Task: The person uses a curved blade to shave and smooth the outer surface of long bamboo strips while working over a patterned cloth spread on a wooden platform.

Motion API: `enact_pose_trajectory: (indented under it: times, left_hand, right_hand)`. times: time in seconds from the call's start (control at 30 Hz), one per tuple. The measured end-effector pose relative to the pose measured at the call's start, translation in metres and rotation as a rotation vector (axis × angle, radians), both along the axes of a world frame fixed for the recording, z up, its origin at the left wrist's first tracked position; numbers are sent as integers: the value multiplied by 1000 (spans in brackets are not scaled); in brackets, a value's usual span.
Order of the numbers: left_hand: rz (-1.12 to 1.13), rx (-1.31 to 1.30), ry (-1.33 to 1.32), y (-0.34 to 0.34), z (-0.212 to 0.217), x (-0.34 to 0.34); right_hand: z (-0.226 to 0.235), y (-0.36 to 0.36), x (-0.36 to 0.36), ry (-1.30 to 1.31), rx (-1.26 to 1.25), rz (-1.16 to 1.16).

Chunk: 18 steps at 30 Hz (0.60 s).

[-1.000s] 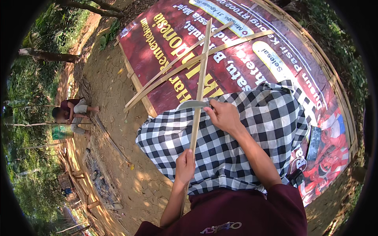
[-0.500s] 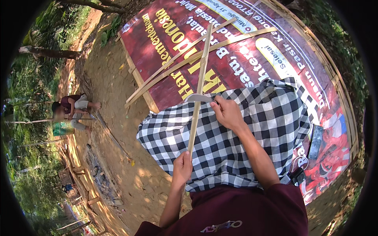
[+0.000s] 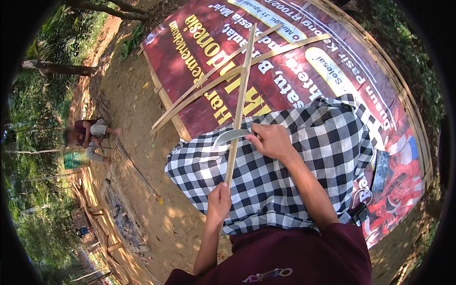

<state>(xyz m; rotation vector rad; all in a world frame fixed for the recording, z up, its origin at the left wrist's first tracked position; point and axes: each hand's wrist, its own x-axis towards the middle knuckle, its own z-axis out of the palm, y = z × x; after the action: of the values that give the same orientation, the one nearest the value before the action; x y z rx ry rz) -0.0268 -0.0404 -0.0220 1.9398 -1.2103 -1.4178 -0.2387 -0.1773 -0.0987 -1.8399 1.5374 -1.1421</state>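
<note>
My left hand (image 3: pixel 219 201) is closed around the near end of a long, pale bamboo strip (image 3: pixel 243 88), which slants away from me over my lap. In my right hand (image 3: pixel 270 141) is a knife with a curved blade (image 3: pixel 231 136); my fingers hide most of its handle. The blade lies across the strip, touching it well ahead of my left hand. Beneath both hands a black-and-white checked cloth (image 3: pixel 270 190) covers my legs. Two more bamboo strips (image 3: pixel 199 89) lie beyond on the printed red banner, their near ends close together.
The red banner (image 3: pixel 190 57) spreads over a bamboo-framed platform. A dark flat object (image 3: pixel 380 171) rests on it to my right. To the left, a person (image 3: pixel 90 135) sits on the bare ground near a long stick (image 3: pixel 137 166). Ashes (image 3: pixel 121 209) lie nearer.
The knife and my right hand have come slightly toward me along the strip, and the blade has turned to show more of its face. My left hand stays nearly still.
</note>
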Motion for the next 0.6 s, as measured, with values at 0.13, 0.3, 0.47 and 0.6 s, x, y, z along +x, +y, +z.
enact_pose_trajectory:
  times: [0.13,0.3,0.47,0.6]
  left_hand:
    - [-36,-1,-55,9,-1,-1]
    - [56,37,-3,5,-3,4]
    - [-12,26,-76,5,-1,5]
    - [2,21,56,11,8,6]
  right_hand:
    - [6,-9,-3,-44,219,-242]
    - [-2,16,16,-56,13,155]
    - [-16,10,8,19,-25,130]
    - [-13,-23,-13,-397,161,-325]
